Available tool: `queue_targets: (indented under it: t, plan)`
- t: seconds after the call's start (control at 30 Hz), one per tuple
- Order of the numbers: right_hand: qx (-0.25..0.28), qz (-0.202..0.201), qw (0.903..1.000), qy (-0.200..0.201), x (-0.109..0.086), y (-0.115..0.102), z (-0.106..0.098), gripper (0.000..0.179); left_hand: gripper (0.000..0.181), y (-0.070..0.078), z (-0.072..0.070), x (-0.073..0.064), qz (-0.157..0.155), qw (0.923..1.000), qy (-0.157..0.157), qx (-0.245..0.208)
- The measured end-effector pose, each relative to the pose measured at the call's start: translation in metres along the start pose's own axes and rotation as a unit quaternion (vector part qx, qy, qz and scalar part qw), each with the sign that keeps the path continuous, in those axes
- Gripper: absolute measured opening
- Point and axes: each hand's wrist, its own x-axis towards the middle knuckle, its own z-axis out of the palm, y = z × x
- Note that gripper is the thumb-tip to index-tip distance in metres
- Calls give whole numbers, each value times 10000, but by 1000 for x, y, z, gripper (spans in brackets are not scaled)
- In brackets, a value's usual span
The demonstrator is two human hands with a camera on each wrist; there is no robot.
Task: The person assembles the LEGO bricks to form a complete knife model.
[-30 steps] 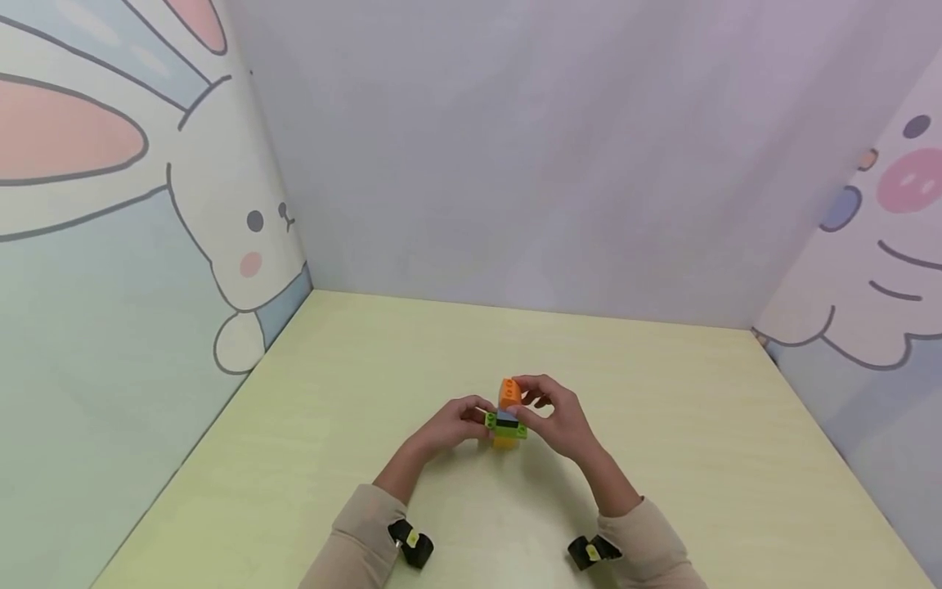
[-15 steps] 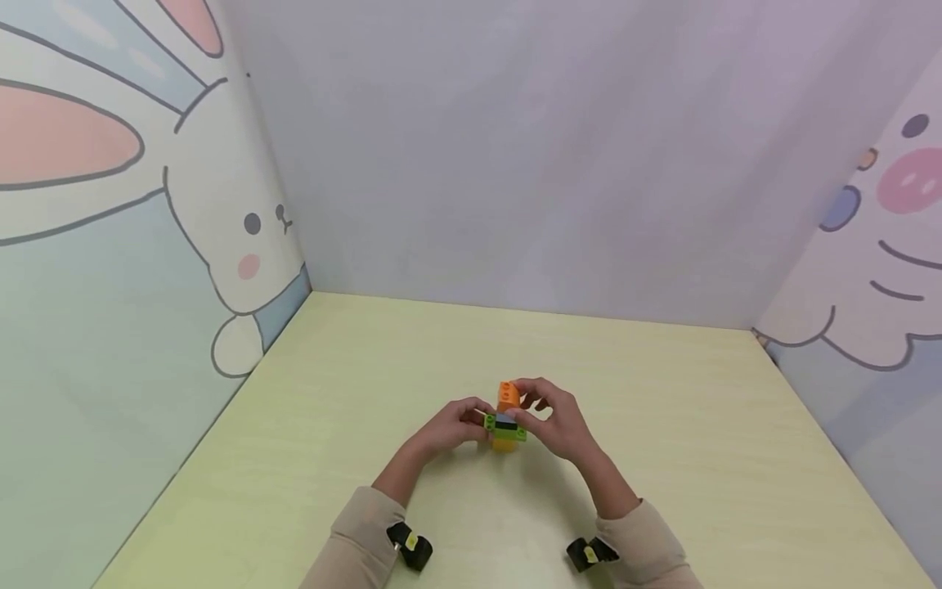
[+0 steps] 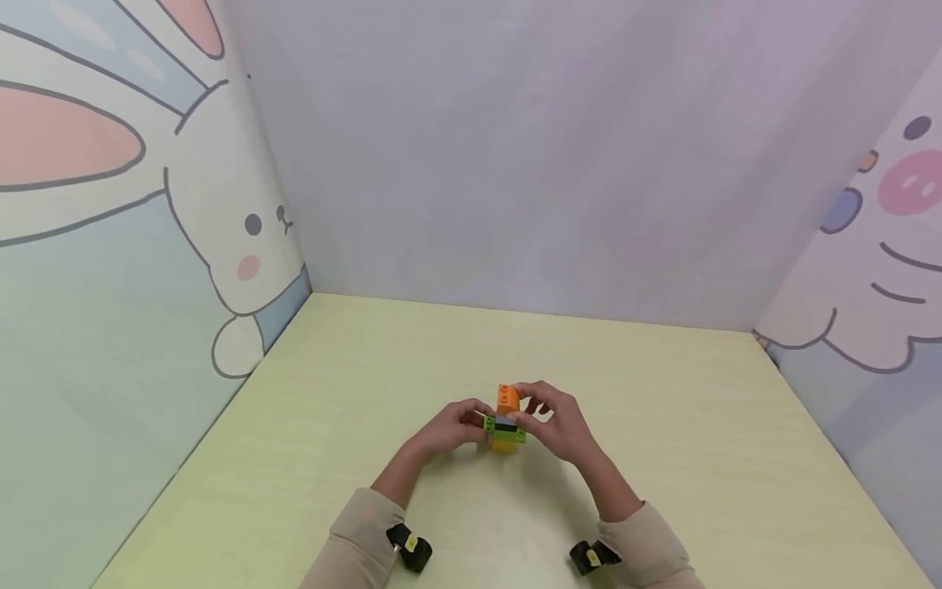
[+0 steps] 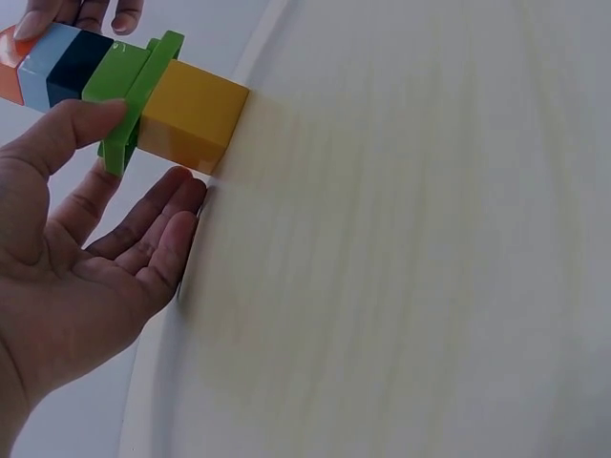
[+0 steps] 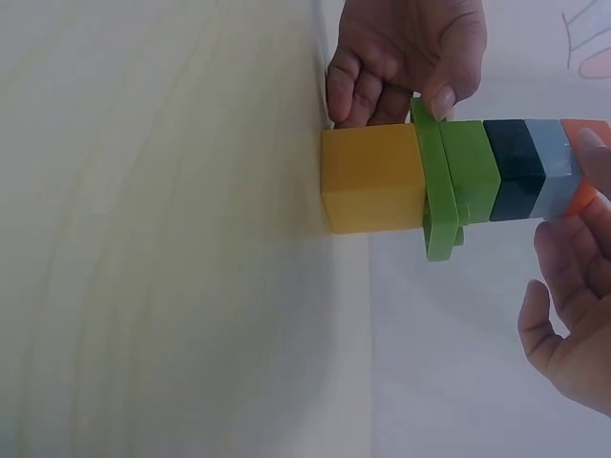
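A toy brick tower stands upright on the table. Its base is a yellow block [image 5: 374, 179], topped by a wider green plate [image 5: 434, 181] whose studded ends stick out. Above that come a green brick [image 5: 473, 172], a dark navy brick [image 5: 516, 170] and a grey-blue brick [image 5: 552, 167]. Uppermost is an orange brick [image 3: 507, 399] with studs. My left hand [image 3: 456, 427] pinches one end of the green plate between thumb and forefinger, its other fingers resting low beside the yellow block. From the right, my right hand [image 3: 557, 421] pinches the orange brick, thumb close to the grey-blue one.
The pale yellow table [image 3: 662, 409] runs back to a plain light wall [image 3: 515, 164]. Side panels carry a cartoon rabbit [image 3: 221, 204] on the left and a pink-nosed figure [image 3: 898, 245] on the right. Black wrist cameras [image 3: 410, 548] sit at both beige cuffs.
The orange brick has come down slightly and sits straighter over the tower, my right hand moving with it. My left hand keeps its hold on the green plate.
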Motion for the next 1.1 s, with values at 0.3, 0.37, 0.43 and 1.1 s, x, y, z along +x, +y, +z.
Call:
queue_targets:
  t: [0.3, 0.37, 0.43, 1.1]
  plan:
    - [86, 299, 9995, 63, -4, 1, 0, 30, 24, 0, 1, 0, -17, 10000, -10, 26]
    - [101, 347, 9993, 80, -4, 2, 0, 30, 24, 1, 1, 0, 8, 10000, -10, 21]
    - [126, 385, 9991, 92, -5, 3, 0, 30, 24, 1, 1, 0, 9, 10000, -19, 24]
    - [315, 782, 9964, 27, -8, 3, 4, 30, 25, 20, 2, -12, 136, 9998, -54, -114]
